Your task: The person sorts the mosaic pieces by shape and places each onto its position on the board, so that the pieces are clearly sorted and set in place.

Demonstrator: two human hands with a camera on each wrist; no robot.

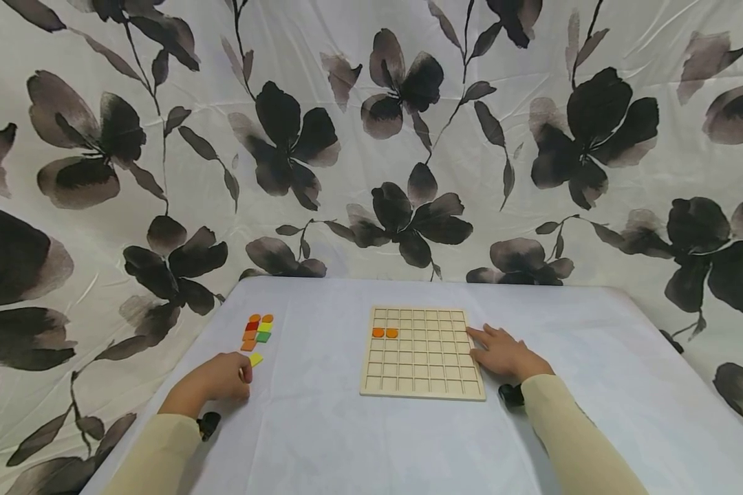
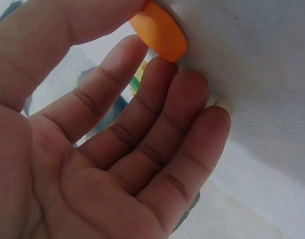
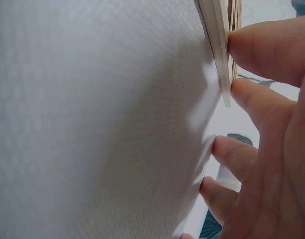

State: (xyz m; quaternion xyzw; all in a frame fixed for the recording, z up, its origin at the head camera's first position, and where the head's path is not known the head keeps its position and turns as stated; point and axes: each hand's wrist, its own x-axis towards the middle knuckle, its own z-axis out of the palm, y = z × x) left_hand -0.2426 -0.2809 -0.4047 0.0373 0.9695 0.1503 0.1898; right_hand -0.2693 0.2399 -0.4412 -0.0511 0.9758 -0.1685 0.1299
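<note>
My left hand is low over the left part of the table, its fingers curled. In the left wrist view, its thumb and fingertips pinch an orange disc at the cloth surface; the head view hides this disc under the hand. Just beyond the knuckles lies a yellow tile. A pale wooden grid board carries two orange discs side by side near its upper left. Against the board's right edge, my right hand rests with spread fingers, the thumb and a finger touching the rim in the right wrist view.
Beyond the left hand is a small cluster of pieces: orange discs, a red tile, a green tile and orange and yellow tiles. A white cloth covers the table. Behind it hangs a floral curtain.
</note>
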